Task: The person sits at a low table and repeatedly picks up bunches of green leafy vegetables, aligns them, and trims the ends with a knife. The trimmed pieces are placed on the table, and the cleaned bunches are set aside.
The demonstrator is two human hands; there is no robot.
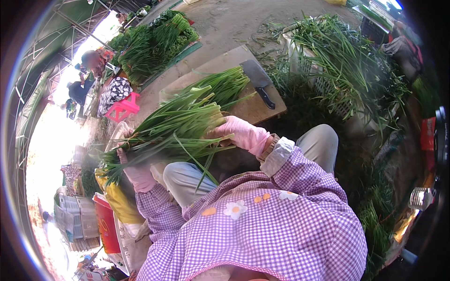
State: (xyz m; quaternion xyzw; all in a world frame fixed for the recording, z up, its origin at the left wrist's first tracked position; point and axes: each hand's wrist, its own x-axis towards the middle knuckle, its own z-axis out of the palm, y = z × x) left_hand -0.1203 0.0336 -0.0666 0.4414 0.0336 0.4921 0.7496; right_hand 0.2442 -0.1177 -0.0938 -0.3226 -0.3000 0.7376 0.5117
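A thick bunch of long green leaves, like garlic chives (175, 121), is held across my lap between both hands. My right hand (240, 131), in a pink glove, grips its pale cut ends. At the leafy end, my left hand (135, 170), also gloved in pink, is wrapped under the bunch; the leaves partly hide its fingers. Some loose leaves hang down over my knee. Just beyond, a second pile of chives (225, 84) lies on a wooden board (211, 68). A cleaver (258, 79) with a black handle rests flat on the board's right side.
To the right stands a white plastic crate (316, 66) heaped with loose leaves. Stacked green bundles (158, 42) lie far left, near a pink stool (123, 107) and people. A yellow bag (121, 198) and a red box (105, 224) are by my left arm. Scraps litter the ground.
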